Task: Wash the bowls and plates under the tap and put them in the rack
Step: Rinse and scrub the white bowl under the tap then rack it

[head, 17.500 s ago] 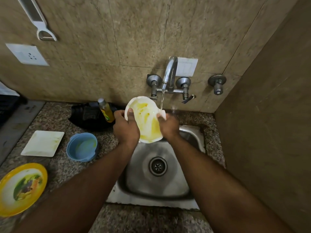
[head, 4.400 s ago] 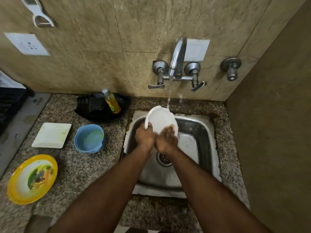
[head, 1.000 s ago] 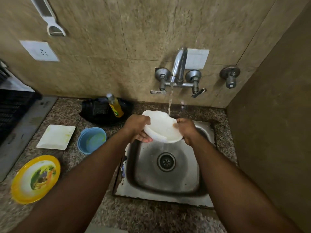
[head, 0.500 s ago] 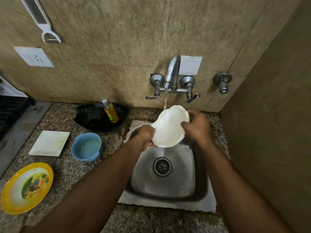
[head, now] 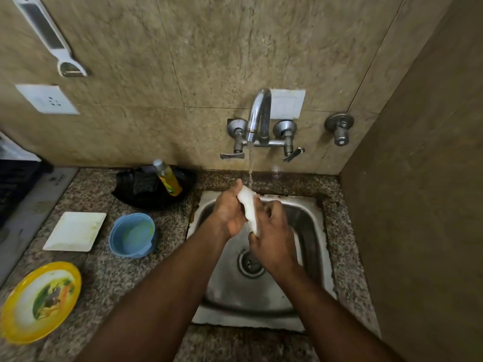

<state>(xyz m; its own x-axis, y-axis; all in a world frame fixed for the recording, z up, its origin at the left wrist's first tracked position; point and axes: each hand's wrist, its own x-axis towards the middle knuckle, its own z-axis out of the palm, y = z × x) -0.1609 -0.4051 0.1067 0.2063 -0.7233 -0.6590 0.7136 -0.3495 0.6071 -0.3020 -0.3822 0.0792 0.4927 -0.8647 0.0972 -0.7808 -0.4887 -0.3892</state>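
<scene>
A white bowl [head: 248, 206] is held edge-on over the steel sink [head: 311, 226], right under the running stream from the tap [head: 257, 113]. My left hand [head: 228, 210] grips its left side and my right hand [head: 271, 239] covers its right side and lower rim, so most of the bowl is hidden. On the granite counter to the left wait a blue bowl [head: 133, 235], a white square plate [head: 75, 231] and a yellow round plate [head: 39, 301]. A black rack [head: 15, 184] shows at the far left edge.
A yellow soap bottle [head: 168, 178] leans in a black pan [head: 154, 192] behind the blue bowl. A peeler [head: 52, 40] hangs on the wall above a socket [head: 45, 99]. A side wall closes the right.
The white bowl has turned from facing me to edge-on and dropped lower into the sink. Both hands have closed in around it under the water.
</scene>
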